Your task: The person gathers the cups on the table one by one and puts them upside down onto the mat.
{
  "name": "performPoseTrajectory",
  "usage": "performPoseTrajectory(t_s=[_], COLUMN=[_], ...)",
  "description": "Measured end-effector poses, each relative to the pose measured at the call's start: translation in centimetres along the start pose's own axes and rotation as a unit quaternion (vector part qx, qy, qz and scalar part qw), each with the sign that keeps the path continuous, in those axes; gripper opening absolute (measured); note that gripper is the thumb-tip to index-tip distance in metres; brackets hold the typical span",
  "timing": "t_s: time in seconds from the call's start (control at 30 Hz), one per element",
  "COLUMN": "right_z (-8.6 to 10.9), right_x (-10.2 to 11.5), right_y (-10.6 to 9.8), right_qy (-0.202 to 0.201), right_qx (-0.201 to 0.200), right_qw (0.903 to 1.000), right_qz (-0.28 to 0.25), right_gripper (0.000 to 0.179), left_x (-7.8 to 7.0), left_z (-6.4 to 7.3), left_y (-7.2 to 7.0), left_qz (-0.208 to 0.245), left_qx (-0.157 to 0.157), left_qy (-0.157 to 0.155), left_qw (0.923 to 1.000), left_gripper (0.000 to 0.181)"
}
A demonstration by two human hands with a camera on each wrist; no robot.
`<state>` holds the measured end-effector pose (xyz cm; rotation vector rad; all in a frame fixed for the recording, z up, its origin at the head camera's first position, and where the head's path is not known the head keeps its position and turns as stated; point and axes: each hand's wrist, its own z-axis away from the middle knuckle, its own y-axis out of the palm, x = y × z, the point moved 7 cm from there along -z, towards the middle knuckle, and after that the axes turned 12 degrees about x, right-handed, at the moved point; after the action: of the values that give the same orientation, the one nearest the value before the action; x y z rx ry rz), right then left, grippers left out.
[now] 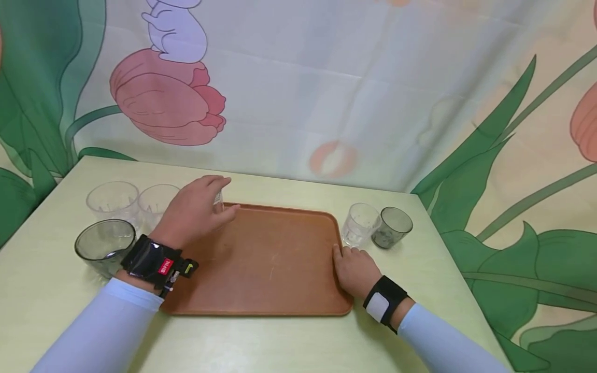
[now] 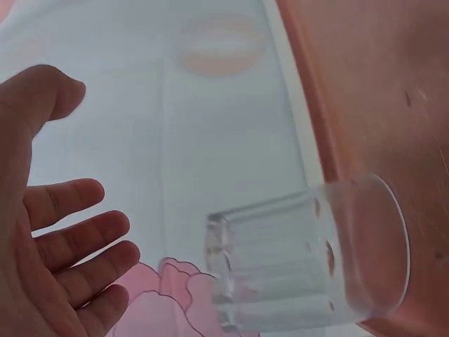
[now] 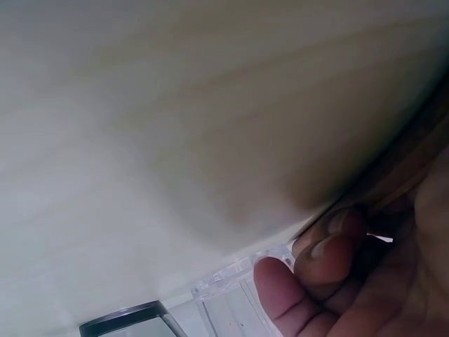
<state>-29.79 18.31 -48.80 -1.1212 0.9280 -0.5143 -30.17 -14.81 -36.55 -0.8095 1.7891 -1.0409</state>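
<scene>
My left hand (image 1: 193, 207) is over the far left part of a brown tray (image 1: 280, 259), its fingers spread and thumb apart. Right by those fingers is a clear glass (image 1: 218, 201), mostly hidden behind the hand from above. The left wrist view shows this glass (image 2: 309, 260) mouth-down at the tray, with a gap between it and the fingers (image 2: 84, 235). At the tray's right edge, my right hand (image 1: 356, 272) grips the rim. Its curled fingers (image 3: 330, 260) show at the tray's edge in the right wrist view.
Two clear glasses, one at the far left (image 1: 112, 199) and one beside it (image 1: 156, 199), stand behind a grey-tinted glass (image 1: 100, 243). Right of the tray are a clear glass (image 1: 360, 225) and a grey-tinted glass (image 1: 393, 228). A printed curtain (image 1: 289, 103) hangs behind the table.
</scene>
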Motion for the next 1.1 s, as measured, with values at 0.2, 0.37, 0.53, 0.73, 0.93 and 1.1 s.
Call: performPoseTrajectory(t_s=[0.2, 0.37, 0.53, 0.73, 0.93, 1.1], right_z=[0.2, 0.3, 0.4, 0.3, 0.2, 0.3], right_x=[0.1, 0.0, 0.0, 0.2, 0.2, 0.2], right_y=[-0.7, -0.9, -1.0, -0.9, -1.2, -1.2], right_qy=[-0.003, -0.005, -0.003, -0.001, 0.000, 0.001], right_qx=[0.007, 0.007, -0.010, -0.002, -0.008, -0.009], right_qw=[1.0000, 1.0000, 0.9999, 1.0000, 0.9999, 0.9999], right_qz=[-0.001, -0.003, 0.003, 0.006, 0.009, 0.010], right_gripper=[0.042, 0.042, 0.041, 0.041, 0.041, 0.041], left_x=[-1.5, -3.0, -4.6, -5.2, -5.2, -5.4], left_z=[0.6, 1.0, 1.4, 1.7, 1.8, 1.8], left_y=[-0.4, -0.9, -1.1, -1.0, -0.7, -0.4], left_qz=[-0.001, 0.011, 0.021, 0.027, 0.031, 0.033], left_qx=[-0.022, -0.036, -0.048, -0.049, -0.048, -0.035], left_qy=[0.027, 0.051, 0.070, 0.072, 0.083, 0.085], left_qw=[0.9994, 0.9980, 0.9962, 0.9958, 0.9949, 0.9952], left_gripper=[0.068, 0.064, 0.059, 0.056, 0.057, 0.060])
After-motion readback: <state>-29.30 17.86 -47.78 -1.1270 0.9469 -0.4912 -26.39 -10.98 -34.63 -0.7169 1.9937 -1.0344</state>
